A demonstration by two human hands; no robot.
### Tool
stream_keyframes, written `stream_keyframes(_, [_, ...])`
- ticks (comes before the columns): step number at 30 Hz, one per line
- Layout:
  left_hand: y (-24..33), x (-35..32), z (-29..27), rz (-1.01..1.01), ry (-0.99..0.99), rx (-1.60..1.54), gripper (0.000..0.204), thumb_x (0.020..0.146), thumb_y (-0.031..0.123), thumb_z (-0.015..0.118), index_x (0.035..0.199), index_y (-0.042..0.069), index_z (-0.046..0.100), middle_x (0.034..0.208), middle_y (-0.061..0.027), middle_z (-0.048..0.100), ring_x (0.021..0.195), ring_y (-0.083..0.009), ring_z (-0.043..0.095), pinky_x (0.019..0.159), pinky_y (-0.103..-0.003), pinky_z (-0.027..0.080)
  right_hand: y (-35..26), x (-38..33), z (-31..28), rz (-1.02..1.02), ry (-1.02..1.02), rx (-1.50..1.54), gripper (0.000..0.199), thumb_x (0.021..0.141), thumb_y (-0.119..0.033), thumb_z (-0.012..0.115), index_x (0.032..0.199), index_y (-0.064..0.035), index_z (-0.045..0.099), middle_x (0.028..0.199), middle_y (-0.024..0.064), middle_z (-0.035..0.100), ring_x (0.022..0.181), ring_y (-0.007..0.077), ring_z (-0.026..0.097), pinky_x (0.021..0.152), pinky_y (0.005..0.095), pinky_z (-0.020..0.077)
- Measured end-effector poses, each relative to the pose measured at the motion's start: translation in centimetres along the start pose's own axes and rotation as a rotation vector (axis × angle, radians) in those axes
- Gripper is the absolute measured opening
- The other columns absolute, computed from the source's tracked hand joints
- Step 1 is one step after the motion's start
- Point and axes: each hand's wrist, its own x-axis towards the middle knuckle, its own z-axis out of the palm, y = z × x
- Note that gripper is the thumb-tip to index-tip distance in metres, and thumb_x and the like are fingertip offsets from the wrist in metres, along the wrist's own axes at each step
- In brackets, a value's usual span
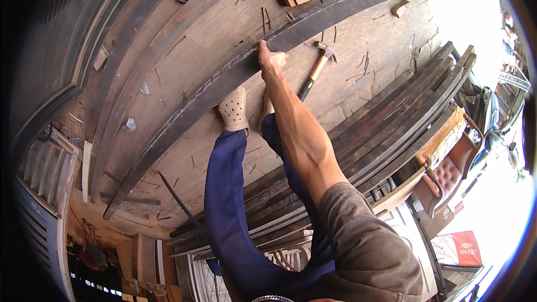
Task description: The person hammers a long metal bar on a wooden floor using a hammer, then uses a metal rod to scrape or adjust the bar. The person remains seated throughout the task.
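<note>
Right hand [271, 57] pressed down on the long dark plank [235, 78] lying across the wooden desk [224, 17] — fingers curled over its upper edge, thumb out, nothing lifted. Left hand out of sight, so state unknowable. Claw hammer [316, 69] just beside the right hand, loose nails [265, 18] scattered near. Probably best to keep weight over the plank, pale perforated shoe [235, 111] braced nearby — steady before any striking.
</note>
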Motion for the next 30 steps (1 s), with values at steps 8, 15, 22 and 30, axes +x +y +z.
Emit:
stream_keyframes(8, [0.2, 0.9, -0.6, -0.017, -0.01, -0.081, 0.034, 0.088, 0.024, 0.054, 0.111, -0.001, 0.057, 0.084, -0.0099, 0.063, 0.071, -0.0193, 0.06, 0.064, -0.032, 0.05, -3.5, -2.3, 0.1, 0.02, -0.033, 0.005, 0.108, 0.067, -0.044, 0.077, 0.137, 0.0173, 0.022, 0.131, 0.0304, 0.047, 0.121, 0.037, 0.05, 0.102, 0.0359, 0.0402])
stream_keyframes(15, [-1.1, 2.2, -3.3, -0.118, -0.071, -0.387, 0.033, 0.088, 0.022, 0.053, 0.112, -0.001, 0.057, 0.084, -0.0092, 0.063, 0.071, -0.0187, 0.06, 0.064, -0.031, 0.05, 0.3, -4.6, -3.5, -0.066, -0.27, 0.011, 0.091, 0.077, -0.04, 0.072, 0.139, 0.0069, 0.025, 0.126, 0.0281, 0.05, 0.111, 0.0358, 0.056, 0.074, 0.0385, 0.0586])
stream_keyframes(22, [-0.5, -1.3, -11.3, -0.422, -0.306, -0.799, 0.03, 0.087, 0.018, 0.057, 0.11, -0.001, 0.057, 0.07, -0.0063, 0.054, 0.053, -0.0135, 0.049, 0.045, -0.027, 0.039, 7.2, -13.9, -17.6, -0.549, -0.693, -0.734, 0.068, 0.082, -0.045, 0.06, 0.124, 0.0054, 0.043, 0.118, 0.0318, 0.056, 0.111, 0.0422, 0.056, 0.095, 0.0449, 0.0454])
stream_keyframes(30, [4.1, -14.2, -15.1, 0.138, -0.23, -0.009, 0.028, 0.095, 0.015, 0.044, 0.114, -0.002, 0.056, 0.071, -0.0039, 0.05, 0.057, -0.0106, 0.046, 0.048, -0.025, 0.037, 10.1, -24.7, -25.3, -0.486, -0.814, -0.58, 0.061, 0.081, -0.047, 0.064, 0.112, 0.0046, 0.057, 0.108, 0.0222, 0.065, 0.104, 0.0343, 0.062, 0.093, 0.0384, 0.0471])
